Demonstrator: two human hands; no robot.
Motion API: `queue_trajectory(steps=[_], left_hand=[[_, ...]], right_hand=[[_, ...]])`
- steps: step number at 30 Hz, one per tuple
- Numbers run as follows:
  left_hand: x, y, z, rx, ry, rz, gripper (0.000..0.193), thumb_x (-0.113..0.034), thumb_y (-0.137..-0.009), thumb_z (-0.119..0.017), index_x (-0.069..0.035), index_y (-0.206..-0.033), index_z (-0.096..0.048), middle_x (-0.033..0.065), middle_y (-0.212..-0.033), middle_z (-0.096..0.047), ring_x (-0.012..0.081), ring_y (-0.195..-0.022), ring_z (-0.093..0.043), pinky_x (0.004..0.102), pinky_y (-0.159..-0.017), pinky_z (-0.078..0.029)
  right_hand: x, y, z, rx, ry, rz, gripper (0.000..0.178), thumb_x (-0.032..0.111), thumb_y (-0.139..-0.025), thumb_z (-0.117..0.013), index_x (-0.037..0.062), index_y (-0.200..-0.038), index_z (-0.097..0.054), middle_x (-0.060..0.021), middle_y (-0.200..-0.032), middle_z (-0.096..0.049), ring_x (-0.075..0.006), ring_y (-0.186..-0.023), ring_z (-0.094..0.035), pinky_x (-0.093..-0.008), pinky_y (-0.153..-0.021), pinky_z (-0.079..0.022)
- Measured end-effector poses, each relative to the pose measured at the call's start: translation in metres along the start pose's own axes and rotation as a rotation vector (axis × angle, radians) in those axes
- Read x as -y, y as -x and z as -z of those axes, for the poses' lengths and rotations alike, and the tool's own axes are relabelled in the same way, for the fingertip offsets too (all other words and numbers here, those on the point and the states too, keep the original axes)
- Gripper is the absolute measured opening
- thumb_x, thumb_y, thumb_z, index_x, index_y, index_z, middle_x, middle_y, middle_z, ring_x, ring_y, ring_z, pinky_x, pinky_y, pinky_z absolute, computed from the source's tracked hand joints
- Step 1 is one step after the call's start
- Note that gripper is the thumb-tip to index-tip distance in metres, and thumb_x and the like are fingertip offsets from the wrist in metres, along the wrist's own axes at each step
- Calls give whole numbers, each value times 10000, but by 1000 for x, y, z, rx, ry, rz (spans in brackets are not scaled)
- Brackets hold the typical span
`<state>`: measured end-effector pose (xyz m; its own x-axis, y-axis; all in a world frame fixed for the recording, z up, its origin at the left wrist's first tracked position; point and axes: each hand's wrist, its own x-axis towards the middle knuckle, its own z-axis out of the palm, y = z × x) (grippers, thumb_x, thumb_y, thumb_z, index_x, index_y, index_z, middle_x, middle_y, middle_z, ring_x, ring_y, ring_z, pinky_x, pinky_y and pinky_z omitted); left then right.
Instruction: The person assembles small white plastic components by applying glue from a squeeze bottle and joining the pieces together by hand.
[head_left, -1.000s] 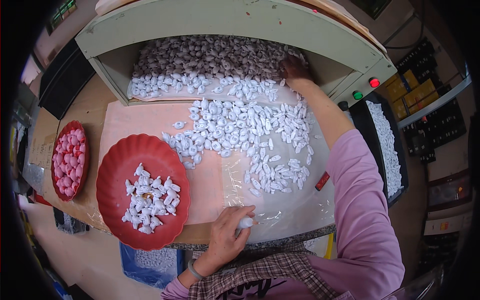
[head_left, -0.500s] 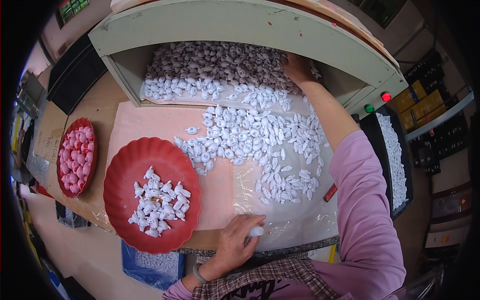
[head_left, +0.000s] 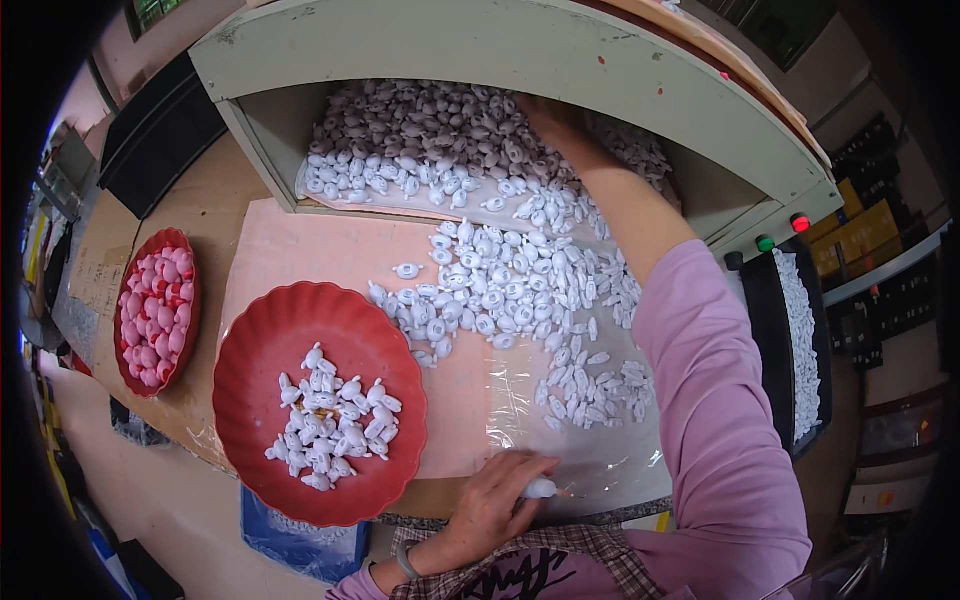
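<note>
My left hand (head_left: 488, 505) is closed around a small white squeeze bottle (head_left: 540, 488) with a thin tip, low over the table's near edge. The right arm reaches far into a pale green open-fronted box. There my right hand (head_left: 546, 118) is at the back of a heap of small white plastic pieces (head_left: 430, 115), its fingers hidden in shadow and behind the box's upper edge. More white pieces (head_left: 510, 280), some round and some slender, spread from the box's opening onto the table. To the left, a red scalloped plate (head_left: 270, 330) carries a cluster of joined white pieces (head_left: 340, 425).
The pale green box (head_left: 480, 45) has a low overhanging front panel and red and green buttons (head_left: 783, 233) at its right. A red dish of pink pieces (head_left: 157, 310) stands far left. A black tray of white pieces (head_left: 800, 340) lies right; a blue bin (head_left: 290, 545) sits below.
My right hand has moved left and deeper along the heap inside the box. The left hand keeps its hold on the bottle. The whole view has shifted slightly.
</note>
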<state>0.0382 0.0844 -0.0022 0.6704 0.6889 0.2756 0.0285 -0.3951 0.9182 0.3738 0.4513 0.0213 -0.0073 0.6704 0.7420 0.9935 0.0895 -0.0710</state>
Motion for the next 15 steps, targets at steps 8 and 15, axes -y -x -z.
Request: queue_trajectory(steps=[8, 15], left_hand=[[7, 6, -2, 36, -60, -1, 531, 23, -653, -670, -61, -1167, -564, 96, -974, -645, 292, -952, -613, 373, -812, -491], [5, 6, 0, 42, -60, -5, 559, 13, -640, -685, -84, -1176, -561, 81, -983, -638, 272, -945, -615, 365, -779, -478]], right_hand=[[62, 2, 0, 14, -46, -172, 503, 448, -880, -516, 51, -1184, -570, -195, -1149, -591, -368, -1065, -551, -485, -879, -429], [125, -7, -4, 183, -299, -448, 604, 484, -880, -496, 63, -1311, -454, -221, -1281, -499, -401, -1187, -458, -489, -1011, -333]])
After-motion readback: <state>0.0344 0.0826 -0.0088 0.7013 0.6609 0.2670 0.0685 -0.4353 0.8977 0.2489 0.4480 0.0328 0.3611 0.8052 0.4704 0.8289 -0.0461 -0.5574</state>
